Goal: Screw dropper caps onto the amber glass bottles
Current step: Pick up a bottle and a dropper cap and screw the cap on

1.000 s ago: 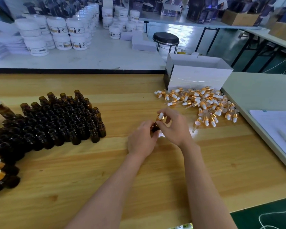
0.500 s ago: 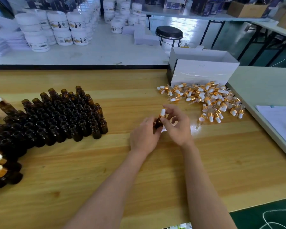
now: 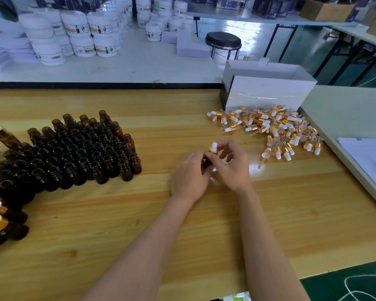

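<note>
Hiding its contents, the white box [image 3: 269, 94] is sitting open; the left hand [image 3: 189, 177] is gripping an amber bottle [image 3: 207, 160], the right hand [image 3: 232, 168] pinching its dropper cap [image 3: 213, 148].

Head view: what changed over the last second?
Nothing taken or released. The left hand still grips the amber bottle; the right hand still pinches its dropper cap, its grip slightly shifted. The open bottles and the loose caps stayed put.

Bottles [image 3: 74, 153] left, caps [image 3: 276, 129] right
</note>
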